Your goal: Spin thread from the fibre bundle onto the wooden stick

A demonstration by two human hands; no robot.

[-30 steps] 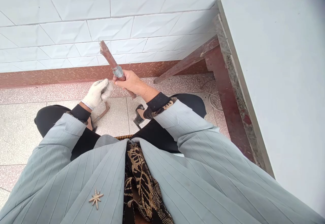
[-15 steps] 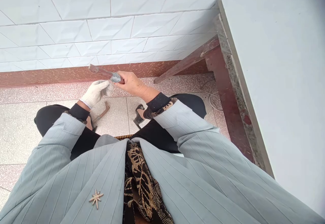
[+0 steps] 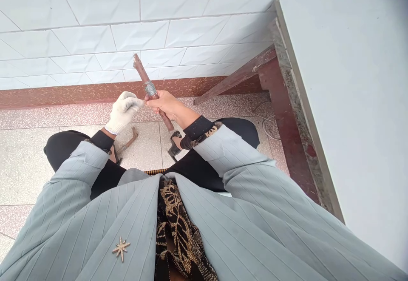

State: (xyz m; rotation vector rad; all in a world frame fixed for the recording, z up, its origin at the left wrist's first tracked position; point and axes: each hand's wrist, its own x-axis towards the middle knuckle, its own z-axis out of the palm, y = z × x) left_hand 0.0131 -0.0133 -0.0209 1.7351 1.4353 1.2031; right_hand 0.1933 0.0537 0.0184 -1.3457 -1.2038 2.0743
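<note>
My right hand [image 3: 165, 103] is bare and wrapped around a reddish-brown wooden stick [image 3: 142, 69]. The stick tilts up to the left, and its lower end shows below my palm. Silvery wire [image 3: 150, 88] is wound in a tight coil around it, just above my right fingers. My left hand [image 3: 123, 112] wears a white knitted glove. Its fingers are closed in a pinch beside my right thumb, left of the coil. Whatever is between those gloved fingertips is too small to make out.
Another brown stick [image 3: 129, 140] lies on the tiled floor [image 3: 146, 151] between my feet. Ahead stands a white tiled wall [image 3: 137, 38] with a red-brown base. At right is a white-topped table [image 3: 347, 81] with red-brown legs, and a thin cable [image 3: 266, 128] lies near it.
The stick has turned more upright, and its lower end now shows below my right hand. My left hand has shifted slightly, its fingertips now at my right thumb.
</note>
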